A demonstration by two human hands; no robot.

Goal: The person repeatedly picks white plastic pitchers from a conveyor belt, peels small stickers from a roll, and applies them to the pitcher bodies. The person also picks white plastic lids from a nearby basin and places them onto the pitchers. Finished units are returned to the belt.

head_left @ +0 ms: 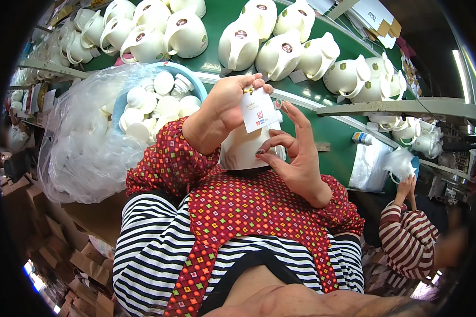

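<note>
Green worktop [333,142], cream jugs [239,46], brown cartons [91,268] (left hand [222,108] pinches tag [257,110])

One held tag [256,112], one large blue basin [194,79], over a dozen white jugs [189,38]

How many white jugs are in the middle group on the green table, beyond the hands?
5: front-left jug, front-middle jug, front-right jug, back-left jug, back-right jug. Others could be hidden behind these or past the top edge.
</note>
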